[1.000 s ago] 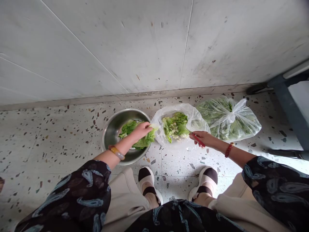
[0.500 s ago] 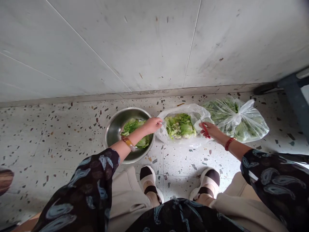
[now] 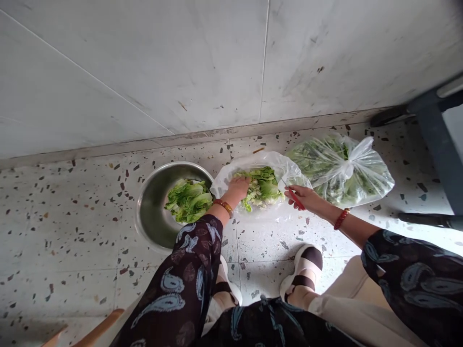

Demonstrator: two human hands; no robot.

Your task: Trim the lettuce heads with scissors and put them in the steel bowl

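The lettuce (image 3: 262, 185) lies in the open plastic bag (image 3: 289, 169) on the speckled floor (image 3: 72, 231), right in front of my feet and just beside the steel bowl (image 3: 148, 217). My left hand (image 3: 237, 189) is down in the mouth of that bag, fingers spread over the near leaves; from this angle I cannot tell whether they have closed on a leaf or only rest on the heap. My right hand (image 3: 302, 197) sits at the bag's right edge, closed around a thin red-handled tool (image 3: 295, 198), probably a small knife, though the blade is too small to make out.

I judge the step in hand to be drawing the next leaves out of the bag. The bowl holds a pile of picked leaves (image 3: 188, 200) on its right side, touching the rim nearest the bag. The next move calls for a firm pinch on a few leaves low by their pale stems, while my right hand keeps the bag mouth spread. A second bag of greens (image 3: 340, 168), knotted at the top, lies further right by the wall (image 3: 217, 62).
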